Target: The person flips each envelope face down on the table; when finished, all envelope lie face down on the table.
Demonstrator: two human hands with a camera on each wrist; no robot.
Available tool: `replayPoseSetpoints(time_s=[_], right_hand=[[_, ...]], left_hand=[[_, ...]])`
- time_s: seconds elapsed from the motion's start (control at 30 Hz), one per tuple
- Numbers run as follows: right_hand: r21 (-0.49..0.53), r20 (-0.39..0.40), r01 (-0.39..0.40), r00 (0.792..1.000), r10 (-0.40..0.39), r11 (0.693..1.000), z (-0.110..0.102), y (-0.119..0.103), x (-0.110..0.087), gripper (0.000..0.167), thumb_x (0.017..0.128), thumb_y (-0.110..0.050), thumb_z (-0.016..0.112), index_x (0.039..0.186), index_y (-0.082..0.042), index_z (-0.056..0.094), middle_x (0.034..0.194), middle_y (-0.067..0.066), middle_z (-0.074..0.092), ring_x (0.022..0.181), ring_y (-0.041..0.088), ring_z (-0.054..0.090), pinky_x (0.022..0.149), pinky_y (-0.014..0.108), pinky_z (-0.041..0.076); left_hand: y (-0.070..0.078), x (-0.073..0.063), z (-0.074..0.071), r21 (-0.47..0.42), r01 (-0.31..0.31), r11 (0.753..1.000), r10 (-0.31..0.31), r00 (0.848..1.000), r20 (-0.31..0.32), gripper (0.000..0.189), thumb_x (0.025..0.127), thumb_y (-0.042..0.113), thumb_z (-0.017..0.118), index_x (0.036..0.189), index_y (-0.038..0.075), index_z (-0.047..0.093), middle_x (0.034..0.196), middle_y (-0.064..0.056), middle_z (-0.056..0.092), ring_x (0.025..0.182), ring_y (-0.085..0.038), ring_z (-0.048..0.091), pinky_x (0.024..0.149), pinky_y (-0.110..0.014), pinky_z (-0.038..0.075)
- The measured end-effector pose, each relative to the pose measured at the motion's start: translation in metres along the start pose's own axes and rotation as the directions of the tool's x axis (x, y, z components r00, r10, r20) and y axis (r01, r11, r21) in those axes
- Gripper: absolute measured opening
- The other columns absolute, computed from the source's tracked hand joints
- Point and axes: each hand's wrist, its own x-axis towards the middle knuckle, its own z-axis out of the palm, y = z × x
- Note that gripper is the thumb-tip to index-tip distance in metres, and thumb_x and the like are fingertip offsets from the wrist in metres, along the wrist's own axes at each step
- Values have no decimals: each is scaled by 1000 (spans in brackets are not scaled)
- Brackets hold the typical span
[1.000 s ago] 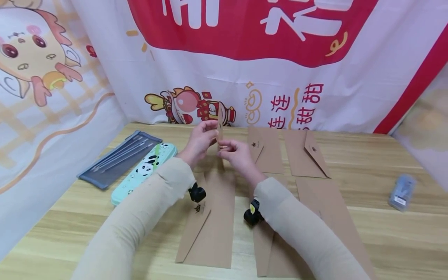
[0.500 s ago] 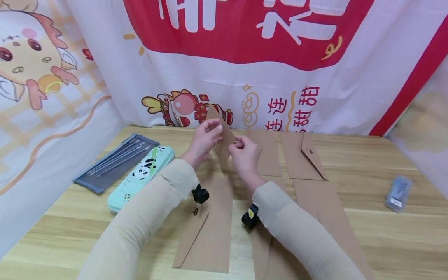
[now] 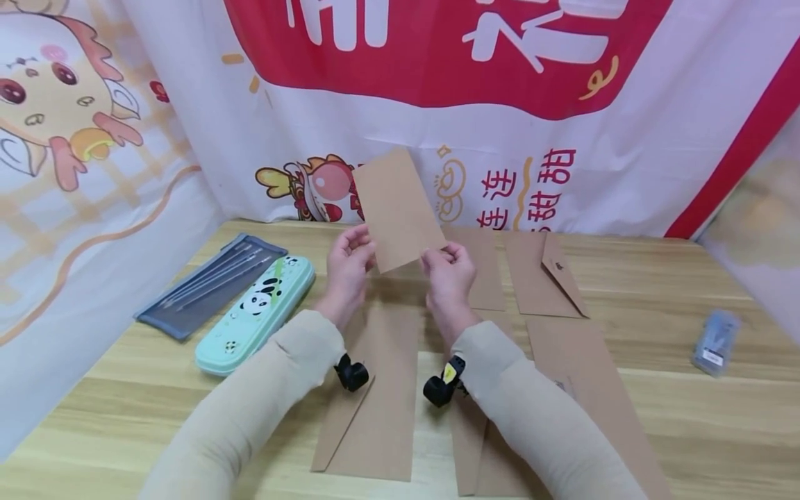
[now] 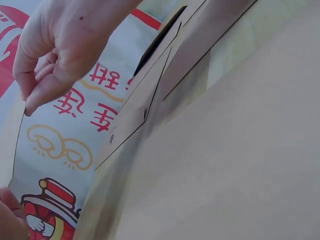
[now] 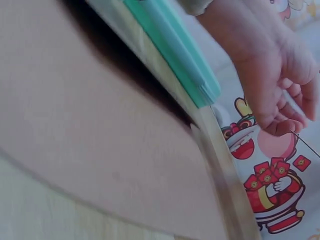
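A plain brown paper envelope (image 3: 400,208) is held up above the far part of the table, its blank face towards me and slightly tilted. My left hand (image 3: 350,267) pinches its lower left corner. At the lower right corner, the thumb and fingers of my right hand (image 3: 448,274) pinch it. The left wrist view shows the right hand (image 4: 70,50) gripping the envelope's thin edge, with the left fingers at the frame's lower left. In the right wrist view, the left hand (image 5: 280,75) holds the envelope edge-on. Below my wrists lies another brown envelope (image 3: 387,403) with a slanted flap.
Several more brown envelopes lie on the wooden table (image 3: 706,430), one at the back right (image 3: 540,285). To the left are a mint panda pencil case (image 3: 256,312) and a dark mesh pouch (image 3: 212,285) with pencils. A small bluish box (image 3: 717,344) sits far right. A printed curtain (image 3: 400,118) hangs behind.
The held envelope has turned from edge-on to face me and risen higher. My hands have spread apart, from its sides to its two lower corners.
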Motion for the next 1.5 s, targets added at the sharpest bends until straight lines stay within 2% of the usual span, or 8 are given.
replayPoseSetpoints(time_s=[0.33,0.53,0.7,0.9,1.0,1.2,1.37,1.5], right_hand=[[114,-16,-83,996,85,990,-1,3,0,33,67,24,53,77,-6,44,70,2,45,60,10,52,59,21,54],[-238,149,-36,986,73,971,-8,-2,3,50,67,17,58,112,-5,56,68,-2,46,58,7,48,58,18,50],[-577,317,69,937,146,814,-14,-12,10,61,74,6,63,132,-10,51,78,6,59,65,10,54,63,22,50],[-850,432,251,836,338,464,-21,-17,18,60,84,-5,60,139,-3,38,86,17,68,68,17,61,55,21,46],[-879,448,298,784,429,373,-22,-15,20,57,86,-5,59,137,5,37,82,16,67,68,19,61,58,23,50],[-908,410,280,753,514,313,-20,-10,18,10,86,-3,58,92,3,53,73,11,63,65,18,59,63,26,55],[-928,361,232,746,559,291,-20,-5,19,8,88,-3,56,85,-1,48,69,9,60,60,16,57,59,24,54],[-931,346,197,740,577,307,-21,-2,21,9,88,-1,55,86,-1,47,66,9,57,56,15,55,54,22,52]], left_hand=[[-3,-4,-4,61,96,994,-96,995,-2,47,83,-12,52,127,3,48,87,0,51,71,-7,49,62,-19,44],[-1,0,-15,67,104,992,-104,995,4,49,82,-12,52,128,4,51,81,3,52,67,-7,48,59,-18,43],[3,9,-28,131,133,982,-140,989,46,51,84,-10,51,132,6,49,81,4,51,67,-7,47,60,-17,42],[2,16,-46,306,236,922,-277,956,97,57,85,-10,49,138,10,43,90,-1,49,72,-9,48,69,-20,47],[1,17,-52,401,268,876,-342,932,122,61,84,-11,48,140,12,39,95,-3,48,76,-11,50,78,-23,49],[-3,19,-59,506,291,812,-401,908,121,60,83,-13,47,139,8,40,100,-5,47,80,-11,49,79,-23,49],[-5,20,-60,549,292,783,-417,902,114,59,81,-15,48,137,4,42,99,-5,48,79,-10,47,70,-18,48],[-7,20,-60,574,282,769,-411,905,106,61,81,-15,48,138,4,41,105,-9,49,83,-12,50,74,-19,50]])
